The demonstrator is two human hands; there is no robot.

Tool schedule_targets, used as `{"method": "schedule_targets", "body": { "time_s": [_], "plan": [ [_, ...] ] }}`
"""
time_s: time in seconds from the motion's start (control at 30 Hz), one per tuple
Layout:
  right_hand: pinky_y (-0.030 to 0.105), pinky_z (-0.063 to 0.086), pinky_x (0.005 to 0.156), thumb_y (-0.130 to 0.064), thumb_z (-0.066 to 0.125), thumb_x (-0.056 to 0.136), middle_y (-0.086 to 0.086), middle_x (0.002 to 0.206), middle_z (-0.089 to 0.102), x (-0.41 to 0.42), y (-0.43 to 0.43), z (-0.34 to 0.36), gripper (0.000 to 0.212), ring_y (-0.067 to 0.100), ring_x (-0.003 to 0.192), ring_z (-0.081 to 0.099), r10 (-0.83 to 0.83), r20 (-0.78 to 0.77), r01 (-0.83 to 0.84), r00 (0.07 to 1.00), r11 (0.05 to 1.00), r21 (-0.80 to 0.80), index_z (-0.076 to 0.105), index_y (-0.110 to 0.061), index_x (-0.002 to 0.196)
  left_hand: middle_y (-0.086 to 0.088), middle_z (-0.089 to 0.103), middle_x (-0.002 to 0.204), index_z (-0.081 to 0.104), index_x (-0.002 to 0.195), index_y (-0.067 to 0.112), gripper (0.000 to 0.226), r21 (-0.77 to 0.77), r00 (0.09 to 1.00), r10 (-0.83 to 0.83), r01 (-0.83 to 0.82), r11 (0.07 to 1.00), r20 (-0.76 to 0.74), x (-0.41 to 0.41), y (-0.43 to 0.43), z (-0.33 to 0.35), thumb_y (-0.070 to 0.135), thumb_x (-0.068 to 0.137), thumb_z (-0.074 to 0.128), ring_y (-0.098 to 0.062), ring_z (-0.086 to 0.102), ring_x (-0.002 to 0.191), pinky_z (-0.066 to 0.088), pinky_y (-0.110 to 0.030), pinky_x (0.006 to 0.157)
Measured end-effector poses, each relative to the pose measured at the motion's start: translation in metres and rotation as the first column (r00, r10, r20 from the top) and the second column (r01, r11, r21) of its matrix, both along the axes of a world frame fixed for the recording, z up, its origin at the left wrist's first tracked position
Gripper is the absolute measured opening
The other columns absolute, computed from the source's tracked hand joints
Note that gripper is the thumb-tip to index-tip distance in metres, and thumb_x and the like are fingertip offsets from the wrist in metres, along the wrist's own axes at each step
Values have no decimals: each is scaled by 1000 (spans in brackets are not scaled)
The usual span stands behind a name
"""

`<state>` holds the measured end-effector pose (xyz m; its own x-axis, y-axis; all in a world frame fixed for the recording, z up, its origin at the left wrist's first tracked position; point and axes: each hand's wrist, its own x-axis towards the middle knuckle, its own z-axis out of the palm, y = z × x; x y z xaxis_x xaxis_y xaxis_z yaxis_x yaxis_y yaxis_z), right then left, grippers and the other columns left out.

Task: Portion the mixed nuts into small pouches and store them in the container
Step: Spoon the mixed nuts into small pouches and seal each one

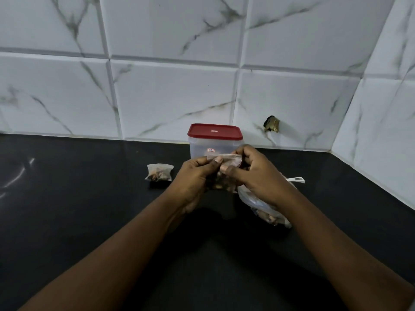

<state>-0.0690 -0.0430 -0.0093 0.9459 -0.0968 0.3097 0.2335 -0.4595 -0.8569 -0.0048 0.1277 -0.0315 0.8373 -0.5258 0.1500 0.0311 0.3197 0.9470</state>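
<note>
A small clear pouch (226,163) with mixed nuts in its lower part hangs between my hands, above the black counter. My left hand (196,180) pinches its top edge on the left, and my right hand (258,176) pinches it on the right. A second filled pouch (159,172) lies on the counter to the left. Behind my hands stands a clear container (202,150) with its red lid (215,131) on. The big bag of mixed nuts (267,212) lies partly hidden under my right wrist.
A white scoop handle (297,180) sticks out behind my right hand. The black counter (89,209) runs to a marble-tiled wall at the back and on the right. A dark hole with a brass fitting (272,125) is in the wall.
</note>
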Motion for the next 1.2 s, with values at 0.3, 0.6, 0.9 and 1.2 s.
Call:
{"method": "schedule_targets", "body": {
  "time_s": [0.3,0.6,0.9,1.2],
  "plan": [
    [44,60,85,-11,75,94,23,106,74,0,7,-3,25,34,99,74,62,-50,-47,997,963,264,68,-4,117,-18,77,110,76,117,5,25,-23,990,106,-104,994,93,-3,-3,-1,18,98,68,-36,74,99,62,-43,75],
    [60,53,106,-9,76,92,20,113,76,6,9,-10,22,37,114,72,95,-18,-79,995,901,427,73,-8,114,-23,76,106,75,113,-3,28,-45,990,130,-127,991,55,-6,1,5,17,93,72,-31,75,89,65,-42,68],
    [59,56,100,-40,64,103,9,99,81,2,14,-9,30,27,100,77,7,-84,11,996,977,212,78,-14,107,-22,76,109,76,115,3,29,-23,995,103,-103,994,-13,-5,-4,-2,23,95,73,-34,74,94,62,-44,71],
    [42,65,79,-30,74,98,5,91,81,-4,15,0,20,20,87,79,-102,26,92,994,963,254,80,-11,102,-20,77,106,77,107,4,24,-140,989,124,-134,981,-79,-7,-11,-4,23,94,72,-30,76,93,62,-48,79]
  ]
}}
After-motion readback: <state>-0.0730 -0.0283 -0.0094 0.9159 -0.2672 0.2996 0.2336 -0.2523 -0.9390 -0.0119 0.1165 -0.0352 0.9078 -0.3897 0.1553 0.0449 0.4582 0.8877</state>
